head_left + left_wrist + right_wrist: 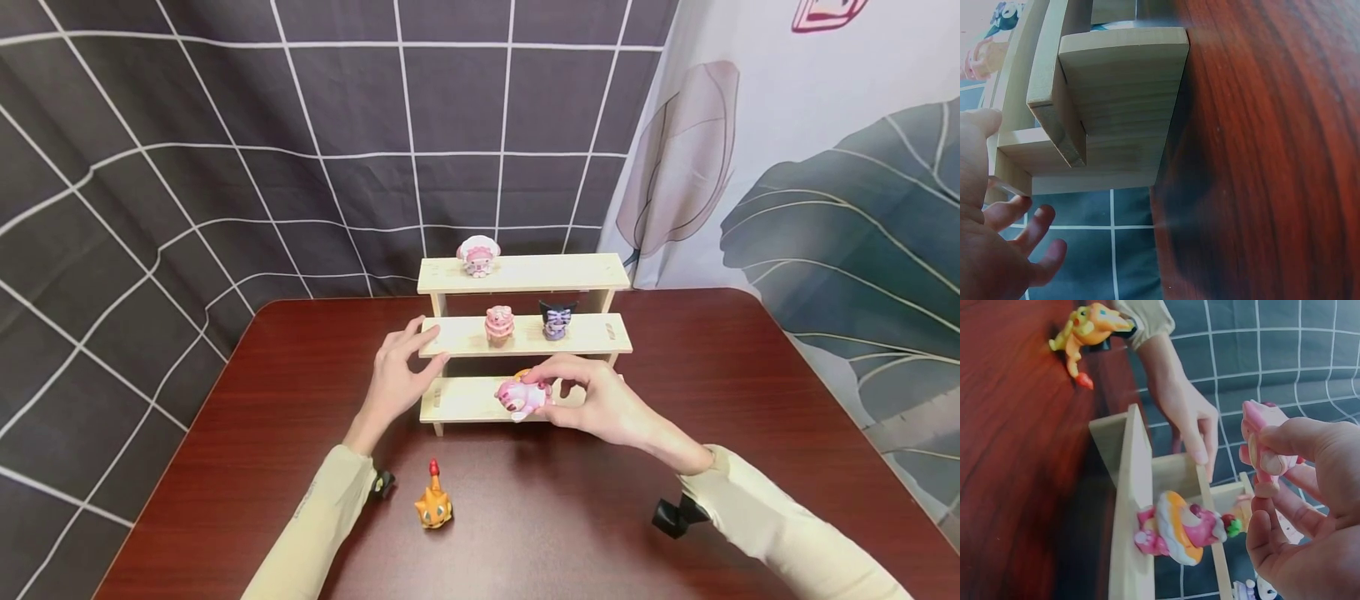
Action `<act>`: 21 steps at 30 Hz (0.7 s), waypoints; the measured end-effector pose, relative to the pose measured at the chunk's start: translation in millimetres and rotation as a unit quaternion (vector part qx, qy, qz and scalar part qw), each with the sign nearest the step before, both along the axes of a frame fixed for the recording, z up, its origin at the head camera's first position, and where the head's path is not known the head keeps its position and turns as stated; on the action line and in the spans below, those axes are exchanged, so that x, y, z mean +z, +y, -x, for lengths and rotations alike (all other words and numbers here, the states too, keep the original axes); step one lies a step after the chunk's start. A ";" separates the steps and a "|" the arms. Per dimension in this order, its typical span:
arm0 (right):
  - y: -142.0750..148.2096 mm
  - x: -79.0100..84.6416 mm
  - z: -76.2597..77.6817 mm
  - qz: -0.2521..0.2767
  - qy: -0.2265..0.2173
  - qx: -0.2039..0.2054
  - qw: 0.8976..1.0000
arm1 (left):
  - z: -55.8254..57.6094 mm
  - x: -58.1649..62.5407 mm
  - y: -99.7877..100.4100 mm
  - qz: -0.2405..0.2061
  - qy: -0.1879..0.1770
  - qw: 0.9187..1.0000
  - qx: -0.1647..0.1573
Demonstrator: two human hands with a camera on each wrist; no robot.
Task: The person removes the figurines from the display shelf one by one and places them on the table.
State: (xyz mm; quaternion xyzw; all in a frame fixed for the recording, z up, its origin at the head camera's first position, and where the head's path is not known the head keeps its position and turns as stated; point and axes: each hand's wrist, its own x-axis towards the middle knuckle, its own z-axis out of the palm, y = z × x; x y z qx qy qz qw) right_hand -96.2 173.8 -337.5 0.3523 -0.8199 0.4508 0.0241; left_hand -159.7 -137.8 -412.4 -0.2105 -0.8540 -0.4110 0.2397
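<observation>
A pink-and-white toy figurine (523,397) is pinched between the thumb and fingers of my right hand (600,402), in front of the lowest tier of a wooden three-tier display shelf (465,398). My left hand (397,375) holds the left end of the middle tier, its thumb at the front edge. On the lowest tier, the right wrist view shows a pink figurine with an orange-and-white ring (1179,528); in the head view it is mostly hidden behind the held one. The middle tier bears a pink figurine (499,325) and a purple-and-black figurine (557,322).
A white-and-pink figurine (478,256) sits at the left of the top tier. Nearer me, an orange cat-like figurine with a red-tipped tail (433,507) lies on the dark red wooden table (300,375). A grey gridded curtain (337,108) hangs behind.
</observation>
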 end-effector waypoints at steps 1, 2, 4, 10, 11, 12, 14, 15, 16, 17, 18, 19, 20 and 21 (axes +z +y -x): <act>-0.7 -1.3 -1.2 0.001 -0.001 0.000 1.000 | -0.2 0.1 -0.1 0.000 0.000 1.000 0.000; -1.5 -2.2 -2.4 0.001 -0.003 -0.001 1.000 | -0.4 0.1 0.0 -0.001 0.000 1.000 0.000; -2.7 -3.9 -4.0 0.003 -0.004 0.000 1.000 | -0.8 0.6 0.2 -0.002 0.001 1.000 -0.001; -4.6 -9.2 -7.4 0.017 0.006 0.001 1.000 | -0.9 1.0 0.9 0.000 0.003 1.000 0.000; -5.1 -10.0 -8.1 0.020 0.006 0.004 1.000 | -0.9 1.0 1.0 0.000 0.003 1.000 0.000; -5.7 -10.6 -9.0 0.023 0.005 0.007 1.000 | -1.0 1.0 1.2 0.000 0.004 1.000 0.001; -6.9 -12.1 -10.6 0.027 0.007 0.010 1.000 | -1.3 1.3 1.2 -0.001 0.004 1.000 0.001; -7.5 -12.9 -11.4 0.027 0.008 0.011 1.000 | -1.3 1.4 1.0 -0.001 0.003 1.000 0.001; -8.1 -13.8 -12.2 0.028 0.010 0.012 0.999 | -1.4 1.5 0.9 -0.001 0.003 1.000 0.001; -8.7 -14.7 -12.9 0.028 0.011 0.013 0.999 | -1.4 1.4 0.7 -0.002 0.001 1.000 0.001; -9.1 -15.8 -13.7 0.029 0.012 0.014 0.999 | -1.2 1.3 0.5 -0.002 0.000 1.000 0.001; -9.5 -16.8 -14.4 0.031 0.012 0.015 0.999 | -1.2 1.2 0.4 -0.002 0.000 1.000 0.001; -9.8 -17.8 -15.1 0.033 0.011 0.016 0.999 | -1.1 1.1 0.5 -0.001 -0.001 1.000 0.000; -10.1 -18.8 -15.9 0.034 0.009 0.016 0.999 | -1.0 1.1 0.4 -0.001 -0.001 1.000 0.000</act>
